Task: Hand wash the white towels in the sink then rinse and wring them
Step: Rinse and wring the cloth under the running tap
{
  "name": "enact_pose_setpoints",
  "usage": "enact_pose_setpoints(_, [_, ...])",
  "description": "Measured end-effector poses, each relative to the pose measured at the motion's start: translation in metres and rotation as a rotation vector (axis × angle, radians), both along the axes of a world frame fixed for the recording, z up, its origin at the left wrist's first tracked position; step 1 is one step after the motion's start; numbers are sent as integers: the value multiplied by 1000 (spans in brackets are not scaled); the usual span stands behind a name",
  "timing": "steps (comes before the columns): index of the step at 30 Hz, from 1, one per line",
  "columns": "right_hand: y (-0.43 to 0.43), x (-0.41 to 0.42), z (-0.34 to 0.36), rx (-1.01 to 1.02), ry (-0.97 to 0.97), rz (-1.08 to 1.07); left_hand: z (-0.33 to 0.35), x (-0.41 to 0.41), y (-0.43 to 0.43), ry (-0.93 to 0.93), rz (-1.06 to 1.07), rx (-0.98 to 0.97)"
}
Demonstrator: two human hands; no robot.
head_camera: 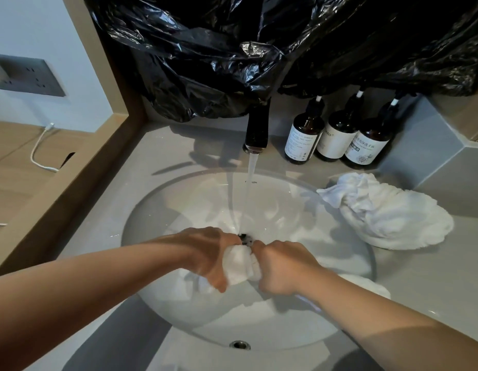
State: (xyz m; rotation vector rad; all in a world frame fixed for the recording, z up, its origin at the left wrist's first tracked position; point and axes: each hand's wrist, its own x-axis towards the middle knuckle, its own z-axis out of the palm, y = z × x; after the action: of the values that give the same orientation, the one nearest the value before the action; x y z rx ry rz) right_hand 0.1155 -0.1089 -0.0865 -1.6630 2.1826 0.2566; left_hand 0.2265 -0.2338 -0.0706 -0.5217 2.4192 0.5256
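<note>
Overhead, a crinkled black plastic sheet (259,49) hangs across the wall behind the basin. Below it we see the smooth grey counter (98,210) and, set into it, the round white ceramic sink (179,199). A crumpled white terry towel (387,218) lies on the counter at the sink's right rim (partly lapping over the edge). Our left hand (205,255) and right hand (283,266) are both curled tight round a twisted white towel (239,266), knuckles close together, low in the sink just short of the drain. Three brown glass pump bottles (336,137) stand beside the black faucet (256,127), whose thin stream of water (248,188) lands just beyond our hands.
</note>
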Motion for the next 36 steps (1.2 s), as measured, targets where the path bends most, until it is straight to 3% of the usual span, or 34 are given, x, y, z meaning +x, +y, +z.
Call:
enact_pose_setpoints(5, [-2,-7,-1,40,-393,-252,-6,-5,4,173,-77,-250])
enact_pose_setpoints(11, [11,-7,-3,22,-768,-518,-22,-8,5,260,-67,-305])
enact_pose_setpoints(16, [18,-5,-11,3,-904,-656,-51,-11,8,533,-150,-483])
enact_pose_setpoints(20, [18,-8,-8,45,-999,-653,-60,-1,5,698,-254,-481])
enact_pose_setpoints(24, [15,-12,-4,177,-1020,-641,-52,13,1,703,-303,-494])
enact_pose_setpoints(26, [13,-11,0,158,-1026,-625,-38,10,3,554,-225,-421])
enact_pose_setpoints(28, [14,-10,0,71,-852,-540,-27,1,4,385,-80,-297])
enact_pose_setpoints(33, [27,10,-16,-293,30,-11,-13,-14,0,157,79,-11])
enact_pose_setpoints(36, [25,21,-28,-270,171,27,-4,-19,-6,100,165,232])
